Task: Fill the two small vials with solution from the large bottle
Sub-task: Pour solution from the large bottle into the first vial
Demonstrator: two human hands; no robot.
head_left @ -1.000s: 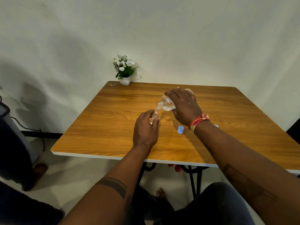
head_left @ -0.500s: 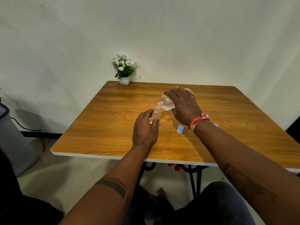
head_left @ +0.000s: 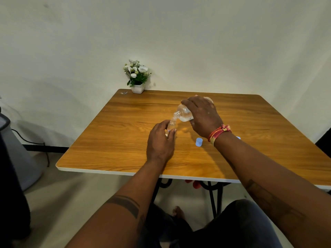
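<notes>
Head view: the only camera, looking down over both forearms at the table.
Key relation: the large bottle (head_left: 184, 114) lies tilted, its long axis running from upper right down to lower left, its mouth just above and touching or nearly touching the open top of the small vial (head_left: 171, 127), a little right of frame centre.
Right hand (head_left: 203, 117): fingers curled over the bottle's body from above, gripping it; it is the farther hand.
Left hand (head_left: 161, 142): nearer the camera, fingers and thumb wrapped round the vial, holding it upright on the table.
Step, as I judge it: pouring into this vial; the liquid level inside it is too small to tell.
Second vial: not seen; it may be hidden behind a hand or arm.
Caps: one blue cap (head_left: 199, 141) stands just right of the left hand; a second blue cap (head_left: 238, 138) peeps from behind the right wrist.
Surface: wooden table (head_left: 125, 140) with a white edge.
Room: a flower pot (head_left: 137, 76) at the far left corner of the table, against a plain pale wall (head_left: 197, 42).
</notes>
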